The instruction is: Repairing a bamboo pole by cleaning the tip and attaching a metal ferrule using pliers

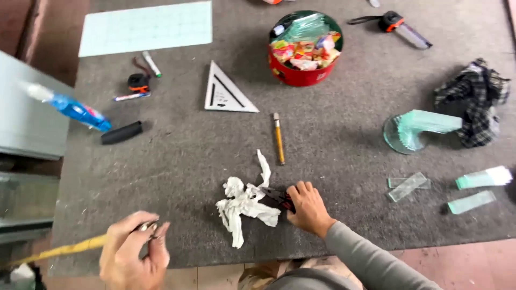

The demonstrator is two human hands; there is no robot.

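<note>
1. Left hand, bottom left of frame: fingertips pinched on the metal end of a yellow tape measure blade, which runs off toward the lower left edge.
2. Right hand, bottom centre: fingers curled down on a dark tool with red trim, pressing it on the grey felt table. Grey sleeve runs out to the lower right.
3. Crumpled white paper towel lies just left of the right hand, touching the dark tool.
4. Above that, centre frame: brown pen-shaped cutter, lying nearly upright in the picture.
5. Right side, mid frame: small glass strips, two pale green glass pieces further right, and a fanned stack of green glass pieces.
6. Checked cloth bunched just right of the stack.
7. Left side, mid frame: black handle, blue spray bottle blurred at the table edge.
8. Upper centre: white triangular square.
9. Upper left: small black and orange tape measure, white marker, pen beside them.
10. Top centre: red round tin full of wrapped sweets.
11. Top left: pale gridded sheet.
12. Top right: black and orange tool with a clear blade.
</note>
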